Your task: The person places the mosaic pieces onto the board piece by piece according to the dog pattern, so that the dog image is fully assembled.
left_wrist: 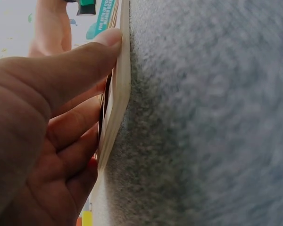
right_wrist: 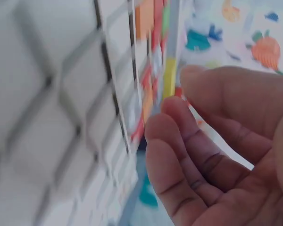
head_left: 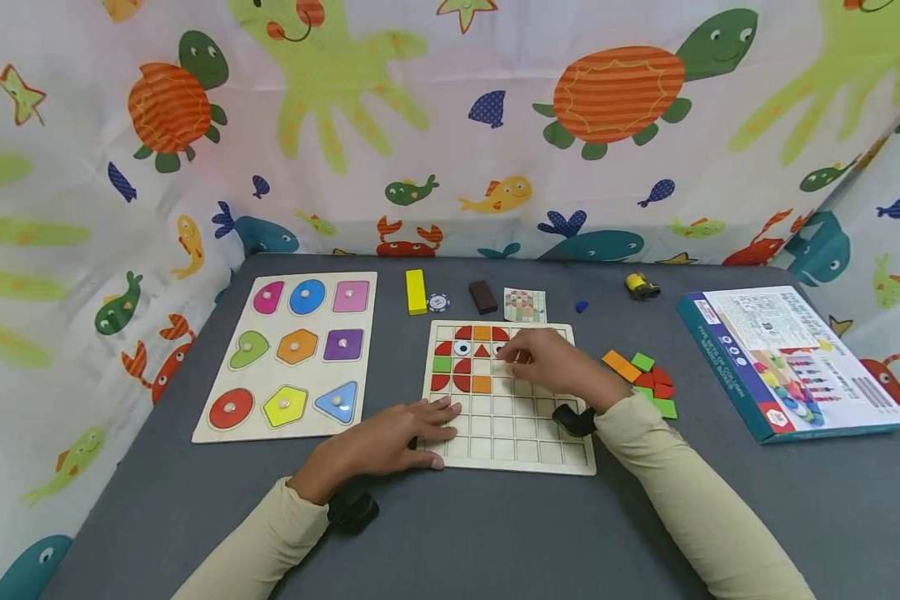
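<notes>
A wooden grid board (head_left: 515,451) lies on the table, with red, green and orange tiles and eye tiles (head_left: 461,347) set in its upper left cells. My left hand (head_left: 397,435) rests with spread fingers on the board's lower left edge; in the left wrist view the thumb (left_wrist: 80,70) lies along the rim. My right hand (head_left: 551,360) hovers over the upper right cells, beside a second eye tile that it partly covers. In the right wrist view its fingers (right_wrist: 167,165) are loosely bent, apart from the thumb, with nothing visible between them.
Loose orange, green and red tiles (head_left: 663,408) lie right of the board. A shape puzzle (head_left: 270,436) lies left, a boxed set (head_left: 817,358) right. Behind are a yellow block (head_left: 416,292), poker chip (head_left: 438,302), brown block (head_left: 483,297), pattern card (head_left: 525,305) and small toy vehicle (head_left: 641,287).
</notes>
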Available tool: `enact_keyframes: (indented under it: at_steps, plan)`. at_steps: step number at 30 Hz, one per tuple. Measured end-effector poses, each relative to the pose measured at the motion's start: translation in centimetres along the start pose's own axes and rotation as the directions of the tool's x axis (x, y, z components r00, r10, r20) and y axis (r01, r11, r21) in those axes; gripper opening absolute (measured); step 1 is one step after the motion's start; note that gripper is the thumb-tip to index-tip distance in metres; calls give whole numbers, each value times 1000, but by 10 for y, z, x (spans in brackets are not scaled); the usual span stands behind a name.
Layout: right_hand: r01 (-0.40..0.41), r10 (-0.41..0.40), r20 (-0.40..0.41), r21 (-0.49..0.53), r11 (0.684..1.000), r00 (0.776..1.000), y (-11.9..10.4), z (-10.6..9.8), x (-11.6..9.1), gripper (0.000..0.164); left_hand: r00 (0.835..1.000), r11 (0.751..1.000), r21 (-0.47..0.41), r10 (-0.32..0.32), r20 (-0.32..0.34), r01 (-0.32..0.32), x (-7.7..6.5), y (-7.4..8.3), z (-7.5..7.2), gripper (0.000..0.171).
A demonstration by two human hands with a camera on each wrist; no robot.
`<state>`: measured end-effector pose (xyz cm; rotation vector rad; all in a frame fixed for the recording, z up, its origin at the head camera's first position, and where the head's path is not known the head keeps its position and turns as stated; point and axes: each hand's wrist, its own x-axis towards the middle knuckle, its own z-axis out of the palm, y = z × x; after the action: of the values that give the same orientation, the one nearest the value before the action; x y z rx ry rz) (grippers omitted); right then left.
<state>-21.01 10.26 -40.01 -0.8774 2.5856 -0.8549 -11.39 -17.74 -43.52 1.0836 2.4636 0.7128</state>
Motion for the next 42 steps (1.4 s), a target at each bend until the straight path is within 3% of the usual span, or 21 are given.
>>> enact_keyframes:
  at_steps: [7,11,15,19,27,35,42]
  plan:
    - [-85,80,-117,-41,996,990,40,-36,-41,22,1000,1000,-7,-6,-16,6,-1,0,1,53]
    - [-156,149,-130,-49,986,980,64,-45,-60,23,1000,999,-29,-16,-12,16,-3,0,2,53]
    - [-170,162,-135,-49,984,978,78,-48,-73,24,1000,999,-26,-21,-10,21,-2,0,1,53]
    - [-165,156,-139,-57,985,978,83,-42,-79,23,1000,1000,-26,-18,-6,18,-2,1,1,53]
    - [-64,61,-116,-26,998,991,84,-24,-77,21,1000,999,-31,-15,-21,15,-5,0,1,53]
    - [-105,100,-78,-64,992,992,87,-20,-81,23,1000,999,-40,7,-17,-7,-2,-1,2,53]
    - [-71,67,-72,-49,996,995,83,-19,-83,13,1000,999,-49,-1,-15,1,-2,0,4,52]
